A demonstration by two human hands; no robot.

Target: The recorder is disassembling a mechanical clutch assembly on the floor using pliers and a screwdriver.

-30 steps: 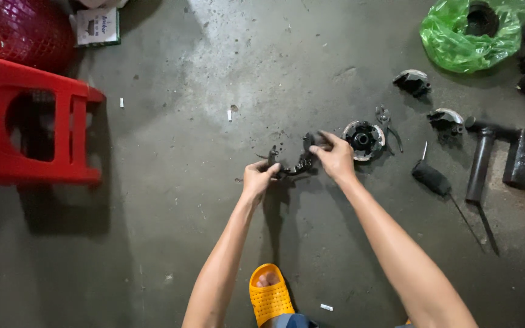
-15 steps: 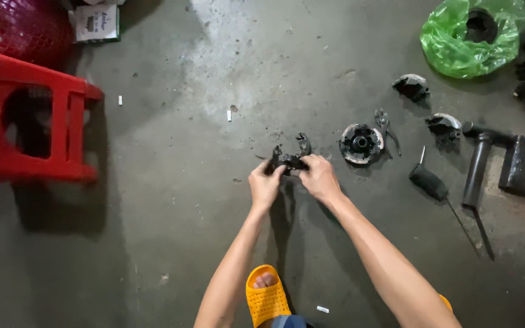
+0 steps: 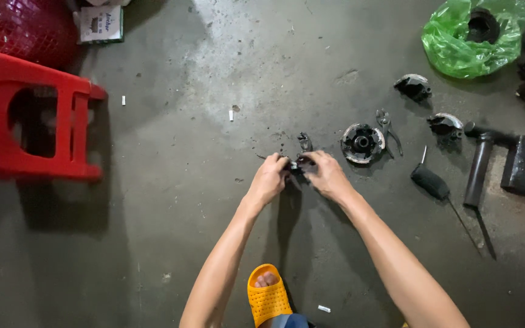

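Both hands meet over the middle of the concrete floor (image 3: pixel 153 243), closed from either side on one small dark metal part (image 3: pixel 296 163): the left hand (image 3: pixel 268 179) has its fingers curled tight round the part's left end, and the right hand (image 3: pixel 326 175) pinches the right end, with a hooked bit of the part sticking up beyond the fingers. The work looks to be at the stage of fitting or prying this piece by hand; the next move probably calls for a steady left grip while the right fingers twist or press. To the right lie one round metal hub (image 3: pixel 363 143), one pair of pliers (image 3: pixel 387 127), one screwdriver (image 3: pixel 432 183), two curved dark shoes (image 3: pixel 413 86) and one dark pipe (image 3: pixel 478 167). One green plastic bag (image 3: pixel 466 39) sits at the far right corner, one red stool (image 3: pixel 28 115) at the left edge. One orange sandal (image 3: pixel 267 294) shows at the near edge.
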